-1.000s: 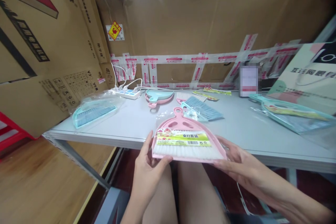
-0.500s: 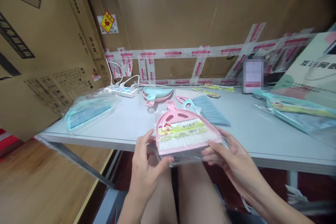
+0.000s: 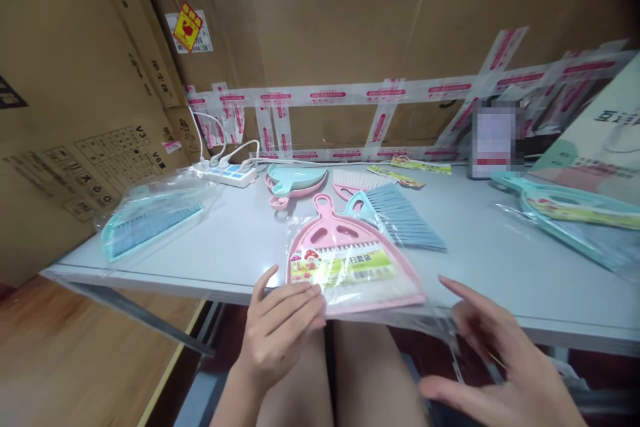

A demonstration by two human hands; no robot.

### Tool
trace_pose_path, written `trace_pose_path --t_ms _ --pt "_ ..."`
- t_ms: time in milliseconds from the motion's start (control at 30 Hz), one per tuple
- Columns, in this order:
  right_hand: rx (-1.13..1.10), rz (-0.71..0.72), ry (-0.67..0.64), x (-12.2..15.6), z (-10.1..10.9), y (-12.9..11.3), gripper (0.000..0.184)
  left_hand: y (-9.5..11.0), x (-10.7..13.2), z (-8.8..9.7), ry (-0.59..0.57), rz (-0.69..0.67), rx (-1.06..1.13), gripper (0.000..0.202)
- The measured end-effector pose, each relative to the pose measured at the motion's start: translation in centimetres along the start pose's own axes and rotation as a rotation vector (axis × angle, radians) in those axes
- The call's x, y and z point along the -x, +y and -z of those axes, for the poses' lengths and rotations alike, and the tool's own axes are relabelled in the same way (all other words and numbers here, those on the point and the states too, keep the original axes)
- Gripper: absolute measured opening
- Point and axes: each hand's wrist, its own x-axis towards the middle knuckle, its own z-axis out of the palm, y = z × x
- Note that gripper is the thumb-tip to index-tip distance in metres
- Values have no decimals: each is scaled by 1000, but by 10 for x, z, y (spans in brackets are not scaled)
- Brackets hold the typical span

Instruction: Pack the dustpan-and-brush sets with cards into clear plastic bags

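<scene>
A pink dustpan-and-brush set (image 3: 345,260) with a green label lies in a clear plastic bag at the front edge of the grey table (image 3: 240,240). My left hand (image 3: 280,330) grips the set's lower left corner, fingers on top and thumb raised. My right hand (image 3: 495,360) is lower right, fingers spread, touching the loose open end of the bag (image 3: 440,323) that trails off the table edge.
A bagged blue set (image 3: 150,220) lies at the left. Behind are a blue-and-pink dustpan pair (image 3: 295,181), a loose blue brush (image 3: 400,217), a power strip (image 3: 230,175) and label cards (image 3: 410,170). Another bagged blue set (image 3: 575,220) is at right. Cardboard walls surround the table.
The pink set has slid farther onto the table inside the bag. My left hand moved on top of its corner; my right hand let go of the pan and dropped back to the bag's open end.
</scene>
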Motion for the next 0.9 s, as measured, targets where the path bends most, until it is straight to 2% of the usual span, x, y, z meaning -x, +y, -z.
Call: trace_pose_path --t_ms 67,100,200,233,333,400,433,533,567,633,733,900 --pt "252 270 120 -5 0 7 64 1 0 -4 57 89 36 17" --pt "313 363 126 -10 -3 7 52 3 -1 -7 92 120 52 16" --pt "304 471 36 -26 -13 1 13 10 -6 -12 185 177 84 21" --pt "283 456 13 -31 -16 -1 7 12 -8 -13 204 192 87 25" --pt "298 365 -36 -38 -25 -1 11 18 -12 -15 208 261 76 34" --pt "345 320 -22 -39 -30 2 11 21 -13 -15 195 354 59 33" --pt "366 293 16 -39 -32 4 17 21 -13 -14 189 416 32 32" --pt "404 162 141 -40 -37 5 51 19 -15 -10 143 591 -126 39" --pt "404 117 135 -40 -38 5 56 17 -15 -9 100 621 -179 43" --pt "373 36 78 -41 -41 2 53 13 -16 -7 10 651 -229 44" --pt "270 -63 61 -42 -46 -5 49 8 -17 -8 -43 649 -206 29" --pt "-171 -189 214 -37 -53 -28 45 12 -19 -11 93 681 -112 23"
